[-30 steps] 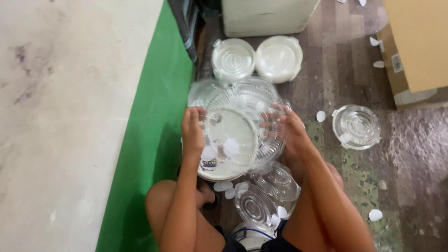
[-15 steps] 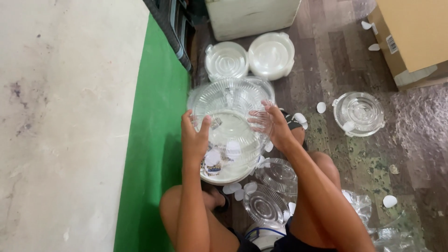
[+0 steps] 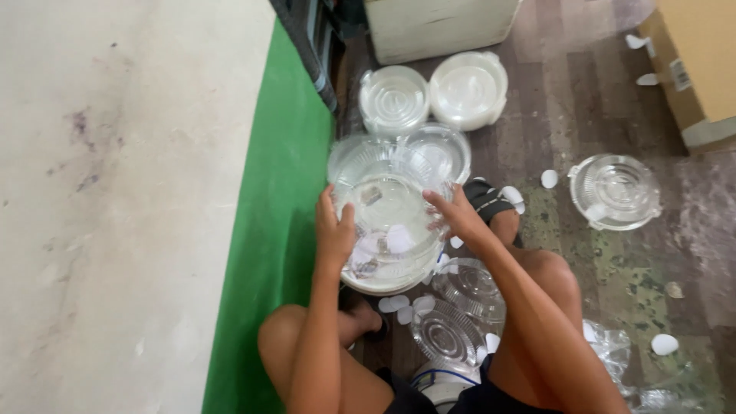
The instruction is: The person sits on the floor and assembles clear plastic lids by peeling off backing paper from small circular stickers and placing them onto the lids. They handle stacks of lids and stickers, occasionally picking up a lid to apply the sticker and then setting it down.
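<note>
Floor (image 3: 598, 291) first: compared with a moment back the view has slid so more of the green strip (image 3: 268, 253) shows on the left and the cardboard box (image 3: 698, 61) sits far right. The stack of clear round containers (image 3: 387, 230) is lifted a bit higher and tipped toward the person now, so it looks like they're still sorting through it. Left hand (image 3: 336, 234) is clamped on its left rim, right hand (image 3: 458, 215) grips the right rim, hands apart. Another clear lidded container (image 3: 616, 190) sits to the right. Can't tell how many pieces are stacked, the plastic blurs together. Near lids (image 3: 452, 333) are partly hidden by the legs.
</note>
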